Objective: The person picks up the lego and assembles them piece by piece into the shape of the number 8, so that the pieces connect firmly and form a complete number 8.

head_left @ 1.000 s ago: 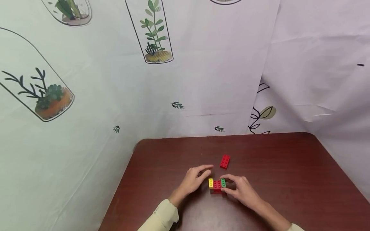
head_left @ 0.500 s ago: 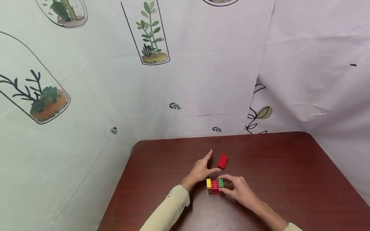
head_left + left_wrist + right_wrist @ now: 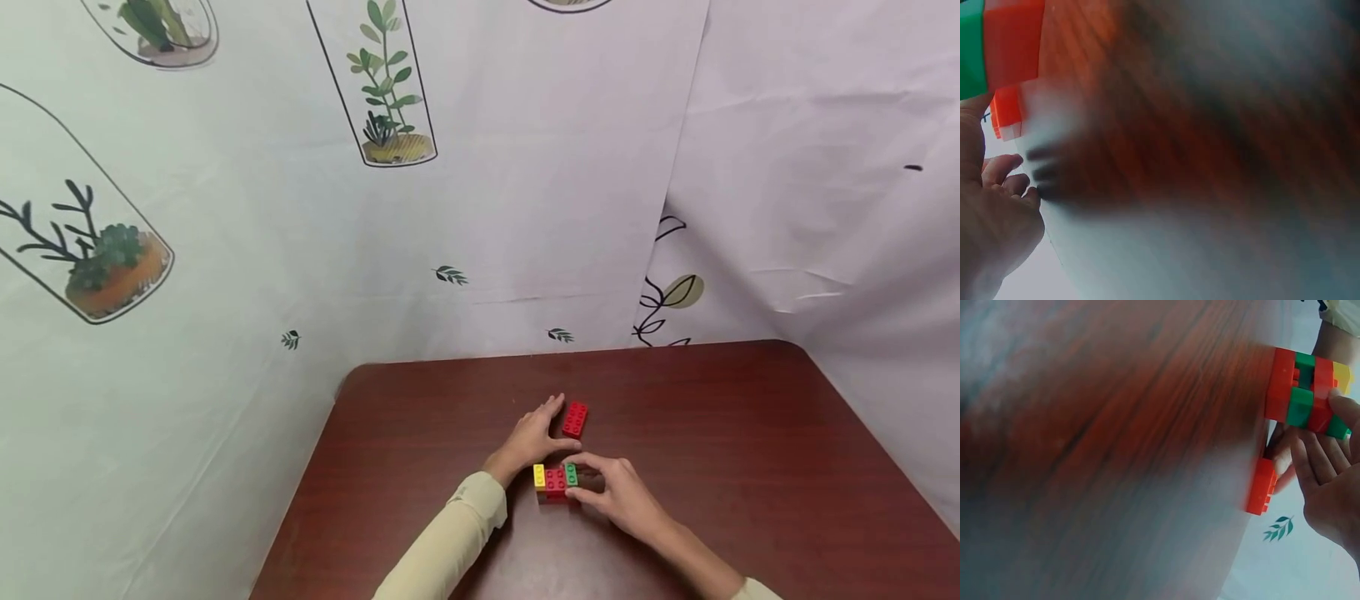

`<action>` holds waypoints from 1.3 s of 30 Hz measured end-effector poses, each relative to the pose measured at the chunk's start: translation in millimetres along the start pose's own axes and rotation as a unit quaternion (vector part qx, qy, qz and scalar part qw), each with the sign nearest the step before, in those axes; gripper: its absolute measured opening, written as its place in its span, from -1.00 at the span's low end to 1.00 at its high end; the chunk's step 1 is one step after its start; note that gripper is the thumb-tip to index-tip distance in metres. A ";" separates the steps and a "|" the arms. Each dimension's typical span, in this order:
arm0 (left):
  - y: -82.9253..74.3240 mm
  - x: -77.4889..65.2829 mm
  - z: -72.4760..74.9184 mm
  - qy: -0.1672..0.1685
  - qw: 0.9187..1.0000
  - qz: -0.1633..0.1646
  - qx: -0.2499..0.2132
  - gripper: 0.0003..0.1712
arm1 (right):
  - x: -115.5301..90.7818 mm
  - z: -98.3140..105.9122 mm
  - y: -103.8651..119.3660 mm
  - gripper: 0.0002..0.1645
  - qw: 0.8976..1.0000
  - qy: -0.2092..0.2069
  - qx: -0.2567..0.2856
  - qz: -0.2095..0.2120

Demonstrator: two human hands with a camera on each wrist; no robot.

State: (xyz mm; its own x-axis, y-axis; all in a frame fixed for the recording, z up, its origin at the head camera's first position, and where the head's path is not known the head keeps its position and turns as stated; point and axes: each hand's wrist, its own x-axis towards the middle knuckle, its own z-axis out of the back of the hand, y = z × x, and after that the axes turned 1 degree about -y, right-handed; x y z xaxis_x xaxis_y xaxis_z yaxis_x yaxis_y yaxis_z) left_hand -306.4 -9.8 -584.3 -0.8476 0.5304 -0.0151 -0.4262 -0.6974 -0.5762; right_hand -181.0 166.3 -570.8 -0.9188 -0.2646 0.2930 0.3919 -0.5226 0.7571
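A stack of toy building bricks (image 3: 555,482) stands on the table, yellow and green bricks on top with red between them. The right wrist view shows its layers side-on: a red brick (image 3: 1280,384) at the base, green bricks (image 3: 1300,406) above it, then more red. My right hand (image 3: 626,496) pinches the small green brick (image 3: 572,475) at the stack's right end between thumb and fingers. My left hand (image 3: 531,439) reaches past the stack, fingers extended and thumb spread, beside a loose red brick (image 3: 575,419). In the left wrist view, that loose brick (image 3: 1007,114) appears beyond my hand (image 3: 997,219).
The dark reddish-brown table (image 3: 420,433) has rounded far corners. A white cloth (image 3: 525,208) printed with plants hangs behind it and along its sides.
My left hand has moved forward and right from beside the stack to the loose red brick, its fingers stretching out. The right hand keeps its pinch on the green brick. The view has shifted slightly.
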 end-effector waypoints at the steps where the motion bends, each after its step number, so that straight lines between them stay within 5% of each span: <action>1: 0.1 1.0 -1.3 -0.002 1.000 -0.002 0.005 0.13 | 0.2 -0.1 0.2 -0.63 1.000 0.001 0.001 -0.002; 13: -8.7 9.0 -8.8 -0.016 0.998 -0.002 0.057 0.09 | -0.6 2.0 3.1 -0.64 1.000 -0.016 0.002 0.011; 25: -10.5 5.3 -7.4 -0.044 0.996 -0.016 0.076 -0.18 | -0.4 1.1 1.8 -0.65 1.000 -0.012 -0.004 0.011; 39: 5.7 -0.7 -1.2 -0.050 0.998 -0.032 0.006 -0.31 | -0.5 0.1 0.7 -0.60 1.000 -0.001 0.010 -0.006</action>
State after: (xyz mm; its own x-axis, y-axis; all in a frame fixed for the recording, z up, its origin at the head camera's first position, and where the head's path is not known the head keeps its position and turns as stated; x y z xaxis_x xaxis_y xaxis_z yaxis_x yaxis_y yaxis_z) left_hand -307.9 -13.6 -588.5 -0.8450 0.5246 0.1037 -0.4846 -0.6694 -0.5631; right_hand -180.2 166.1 -570.3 -0.9233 -0.2563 0.2859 0.3804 -0.5084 0.7725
